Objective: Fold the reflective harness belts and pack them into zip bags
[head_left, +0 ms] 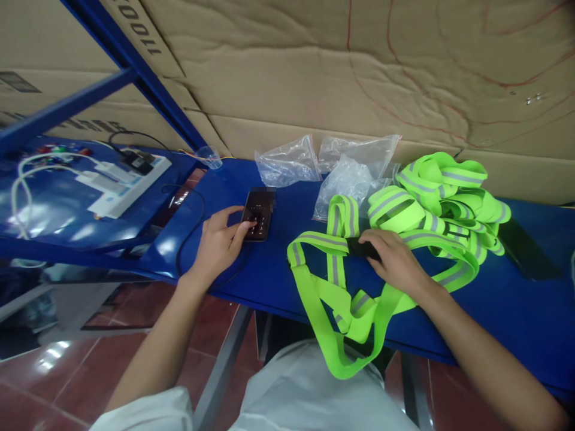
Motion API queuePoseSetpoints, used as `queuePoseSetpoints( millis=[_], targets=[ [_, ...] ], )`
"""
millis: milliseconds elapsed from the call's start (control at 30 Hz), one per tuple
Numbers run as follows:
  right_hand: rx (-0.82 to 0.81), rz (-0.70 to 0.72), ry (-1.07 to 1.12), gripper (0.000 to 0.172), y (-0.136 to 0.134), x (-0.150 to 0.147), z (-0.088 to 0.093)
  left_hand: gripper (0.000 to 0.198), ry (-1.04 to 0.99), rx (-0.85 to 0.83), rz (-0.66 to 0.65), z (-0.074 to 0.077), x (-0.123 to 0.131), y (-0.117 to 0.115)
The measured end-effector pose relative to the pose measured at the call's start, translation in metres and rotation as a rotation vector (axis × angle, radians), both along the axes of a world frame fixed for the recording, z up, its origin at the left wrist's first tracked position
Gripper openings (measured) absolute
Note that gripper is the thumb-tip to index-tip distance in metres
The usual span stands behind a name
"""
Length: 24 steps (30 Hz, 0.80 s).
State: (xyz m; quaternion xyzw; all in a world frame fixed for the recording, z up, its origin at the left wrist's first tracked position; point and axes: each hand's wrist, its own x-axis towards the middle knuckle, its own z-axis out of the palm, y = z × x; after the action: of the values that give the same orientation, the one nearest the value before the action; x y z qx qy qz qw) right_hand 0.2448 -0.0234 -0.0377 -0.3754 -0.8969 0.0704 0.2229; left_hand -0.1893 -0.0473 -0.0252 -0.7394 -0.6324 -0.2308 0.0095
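1. We see a white power strip (130,193).
2. Our left hand (218,244) has thumb and index finger spread, thumb touching the phone (262,214) on the blue table (274,275).
3. Behind lie clear bags (287,163).
4. Our right hand (395,260) pinches a black piece (358,247) among green straps (389,211) heaped on the table.
5. Rightmost lies a dark slab (527,248).

Two hands (215,245) (395,260), one strap heap (413,215), one lit phone (263,216), one power strip (128,194) and at least three bags (287,163) (363,149) (345,185) show.
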Motion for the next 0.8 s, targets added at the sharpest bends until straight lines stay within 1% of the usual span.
queuePoseSetpoints(
  millis=[100,300,467,633,800],
  targets=[
    [0.016,0.005,-0.004,0.041,0.000,0.000,0.000,0.054,-0.020,0.014,0.014,0.002,0.002,-0.003],
    [0.014,0.005,0.001,0.042,0.000,-0.001,0.000,0.052,-0.007,0.005,-0.020,-0.001,0.006,-0.009],
    [0.013,0.005,0.000,0.042,-0.001,-0.001,0.000,0.053,0.034,-0.027,-0.066,-0.003,0.006,-0.006],
    [-0.005,0.000,-0.002,0.042,-0.001,0.000,0.000,0.053,0.044,-0.023,0.007,-0.004,0.006,0.002],
    [-0.006,0.002,-0.010,0.043,-0.001,0.000,0.000,0.058,0.084,-0.073,0.005,-0.003,0.009,0.006]
  ],
)
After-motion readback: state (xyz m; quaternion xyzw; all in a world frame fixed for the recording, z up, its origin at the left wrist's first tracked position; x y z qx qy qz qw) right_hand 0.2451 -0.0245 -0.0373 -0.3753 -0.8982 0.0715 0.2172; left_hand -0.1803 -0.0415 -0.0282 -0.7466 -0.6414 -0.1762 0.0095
